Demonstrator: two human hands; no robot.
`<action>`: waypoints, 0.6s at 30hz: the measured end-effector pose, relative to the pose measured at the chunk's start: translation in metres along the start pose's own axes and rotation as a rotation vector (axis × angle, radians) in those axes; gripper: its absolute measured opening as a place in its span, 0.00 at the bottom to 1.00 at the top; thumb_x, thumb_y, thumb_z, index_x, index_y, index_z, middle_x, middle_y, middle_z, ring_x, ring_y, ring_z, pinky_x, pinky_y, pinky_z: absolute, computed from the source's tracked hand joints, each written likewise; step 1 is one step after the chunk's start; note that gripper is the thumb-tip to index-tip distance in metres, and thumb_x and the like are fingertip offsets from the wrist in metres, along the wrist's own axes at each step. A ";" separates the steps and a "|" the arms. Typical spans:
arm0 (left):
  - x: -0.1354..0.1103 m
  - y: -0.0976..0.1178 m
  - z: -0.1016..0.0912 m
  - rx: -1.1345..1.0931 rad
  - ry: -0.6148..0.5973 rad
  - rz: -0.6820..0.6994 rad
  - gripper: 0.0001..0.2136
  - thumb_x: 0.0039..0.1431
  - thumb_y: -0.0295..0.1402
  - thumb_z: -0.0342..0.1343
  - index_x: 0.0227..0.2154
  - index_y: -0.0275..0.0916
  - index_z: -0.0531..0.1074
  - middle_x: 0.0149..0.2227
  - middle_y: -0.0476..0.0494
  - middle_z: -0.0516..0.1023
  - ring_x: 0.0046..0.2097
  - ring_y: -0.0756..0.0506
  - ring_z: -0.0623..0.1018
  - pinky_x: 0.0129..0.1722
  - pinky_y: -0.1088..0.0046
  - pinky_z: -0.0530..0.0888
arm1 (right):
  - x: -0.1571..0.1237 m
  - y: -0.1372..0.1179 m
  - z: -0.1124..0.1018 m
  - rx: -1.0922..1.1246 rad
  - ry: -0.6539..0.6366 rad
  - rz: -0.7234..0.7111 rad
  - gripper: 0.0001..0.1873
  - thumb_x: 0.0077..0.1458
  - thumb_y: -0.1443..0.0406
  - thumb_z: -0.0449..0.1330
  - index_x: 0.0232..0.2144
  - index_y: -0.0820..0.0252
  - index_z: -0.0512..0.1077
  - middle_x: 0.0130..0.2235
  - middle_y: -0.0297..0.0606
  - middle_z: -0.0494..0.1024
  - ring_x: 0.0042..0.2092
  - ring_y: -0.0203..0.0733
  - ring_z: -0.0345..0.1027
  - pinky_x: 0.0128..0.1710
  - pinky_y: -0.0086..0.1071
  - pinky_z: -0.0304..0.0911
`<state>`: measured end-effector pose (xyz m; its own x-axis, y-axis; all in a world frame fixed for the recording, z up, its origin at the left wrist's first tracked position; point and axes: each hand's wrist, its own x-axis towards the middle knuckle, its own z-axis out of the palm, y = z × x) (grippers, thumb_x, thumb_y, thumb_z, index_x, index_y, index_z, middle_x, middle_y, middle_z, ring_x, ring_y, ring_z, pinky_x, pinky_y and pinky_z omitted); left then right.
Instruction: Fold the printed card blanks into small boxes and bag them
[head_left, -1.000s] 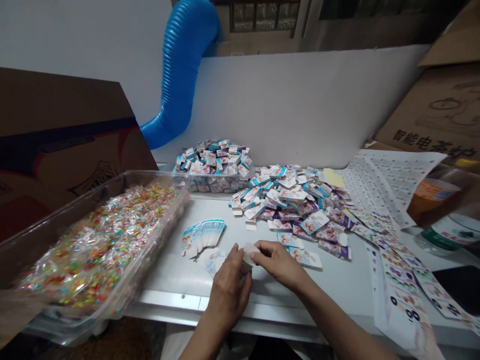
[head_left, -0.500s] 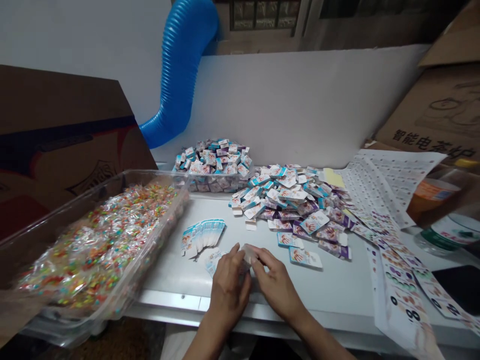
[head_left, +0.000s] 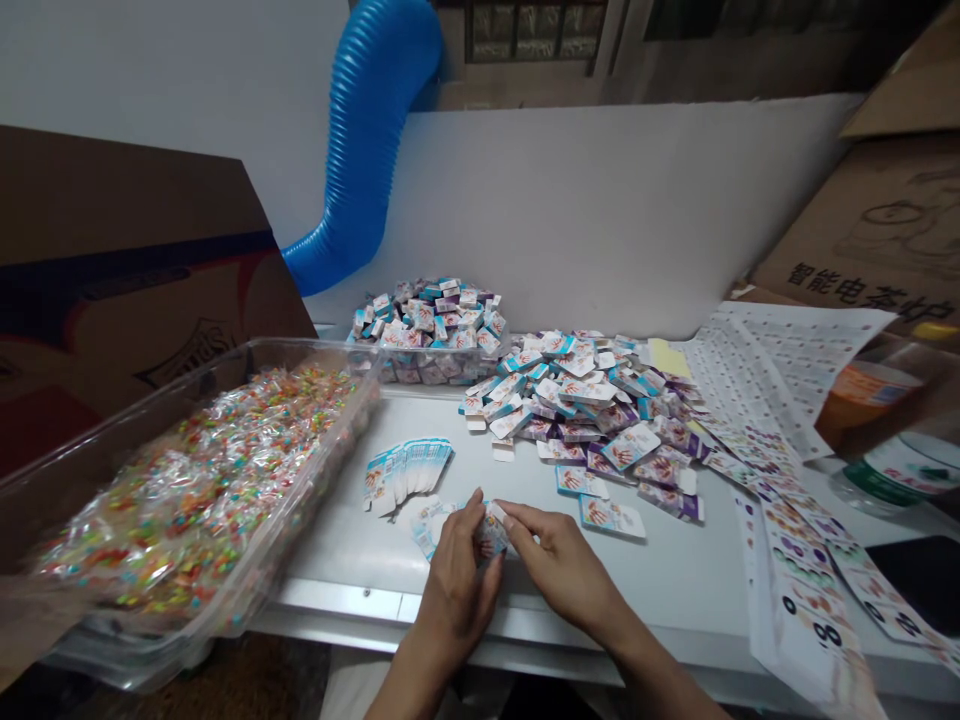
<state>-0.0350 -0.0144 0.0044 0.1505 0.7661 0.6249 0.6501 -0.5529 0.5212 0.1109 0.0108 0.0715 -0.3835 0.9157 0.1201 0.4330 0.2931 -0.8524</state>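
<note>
Presently, the left hand [head_left: 456,582] and the right hand [head_left: 556,560] are together near the front of the white work table [head_left: 697,590], both clamped on a small printed carton [head_left: 492,532] held between their fingertips. Directly beneath the left hand's fingers lie loose printed pieces [head_left: 429,525], touching that hand or just beside it; their exact contact cannot be confirmed.

A fanned row of flat cartons [head_left: 405,475] stands just beyond and left of the hands, near the long wall of a clear plastic tub [head_left: 191,490] packed with wrapped, multicoloured sweets. That tub overhangs the table's left edge. Two separate cartons [head_left: 611,517] lie just right of the right hand's fingers, at the front margin of a large carton pile [head_left: 592,410].

A clear tray of cartons [head_left: 427,335] stands against the rear edge, behind the fanned row. White table top remains between the hands and the pile, and along the metal front rail [head_left: 450,622]. Further right, printed label sheets [head_left: 795,590] spread across the table and hang over its front edge.
</note>
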 end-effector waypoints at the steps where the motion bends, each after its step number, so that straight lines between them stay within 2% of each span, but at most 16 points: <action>1: 0.000 0.000 0.000 -0.001 -0.006 0.014 0.25 0.57 0.23 0.46 0.57 0.34 0.48 0.57 0.30 0.59 0.58 0.42 0.62 0.52 0.61 0.68 | 0.000 -0.002 -0.002 -0.047 -0.032 -0.025 0.19 0.59 0.65 0.47 0.50 0.54 0.69 0.47 0.38 0.75 0.47 0.44 0.69 0.49 0.37 0.61; 3: -0.001 0.000 0.000 0.010 -0.009 0.030 0.25 0.57 0.22 0.46 0.57 0.34 0.47 0.58 0.29 0.57 0.59 0.42 0.60 0.52 0.61 0.67 | -0.002 -0.005 -0.004 -0.215 -0.056 -0.080 0.20 0.59 0.68 0.46 0.51 0.57 0.68 0.44 0.41 0.77 0.44 0.45 0.70 0.46 0.38 0.63; 6: -0.001 0.002 -0.001 0.033 0.000 0.030 0.25 0.58 0.21 0.45 0.57 0.34 0.47 0.59 0.28 0.55 0.58 0.42 0.61 0.52 0.61 0.68 | -0.008 -0.007 0.003 -0.550 -0.023 -0.161 0.23 0.55 0.72 0.47 0.53 0.67 0.65 0.42 0.48 0.76 0.41 0.48 0.69 0.43 0.42 0.62; 10: -0.003 0.006 -0.004 0.024 -0.021 -0.011 0.25 0.58 0.23 0.45 0.58 0.34 0.47 0.59 0.29 0.56 0.59 0.42 0.61 0.52 0.60 0.68 | -0.017 -0.005 0.017 -0.818 0.056 -0.294 0.26 0.50 0.75 0.50 0.54 0.71 0.63 0.48 0.53 0.72 0.42 0.51 0.66 0.44 0.44 0.61; 12: -0.004 0.007 -0.004 0.014 -0.019 -0.023 0.25 0.58 0.23 0.45 0.58 0.34 0.47 0.59 0.29 0.55 0.59 0.42 0.60 0.52 0.60 0.67 | -0.021 -0.004 0.021 -0.814 0.074 -0.346 0.27 0.50 0.75 0.50 0.54 0.71 0.62 0.50 0.53 0.71 0.44 0.51 0.65 0.45 0.44 0.60; 14: -0.005 0.007 -0.003 0.003 -0.002 -0.024 0.25 0.58 0.23 0.45 0.58 0.34 0.47 0.59 0.30 0.55 0.60 0.42 0.59 0.53 0.60 0.66 | -0.024 -0.004 0.021 -0.709 0.060 -0.354 0.26 0.53 0.74 0.49 0.55 0.69 0.60 0.49 0.51 0.71 0.44 0.49 0.65 0.45 0.43 0.61; 16: -0.005 0.009 -0.004 -0.007 0.007 -0.029 0.25 0.58 0.23 0.45 0.58 0.35 0.47 0.59 0.31 0.56 0.59 0.42 0.60 0.54 0.60 0.66 | -0.023 -0.004 0.016 -0.562 0.039 -0.301 0.24 0.56 0.73 0.47 0.56 0.65 0.60 0.46 0.48 0.73 0.43 0.46 0.66 0.44 0.41 0.62; 18: -0.006 0.011 -0.009 -0.015 -0.030 -0.034 0.26 0.58 0.25 0.47 0.59 0.35 0.46 0.58 0.31 0.58 0.58 0.42 0.61 0.54 0.60 0.66 | -0.017 -0.002 0.003 -0.427 -0.041 -0.238 0.23 0.56 0.71 0.48 0.54 0.61 0.63 0.42 0.45 0.75 0.42 0.45 0.67 0.43 0.39 0.63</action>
<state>-0.0357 -0.0284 0.0114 0.1508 0.7938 0.5892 0.6443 -0.5310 0.5504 0.1141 -0.0065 0.0699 -0.5404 0.8005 0.2593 0.6216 0.5874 -0.5181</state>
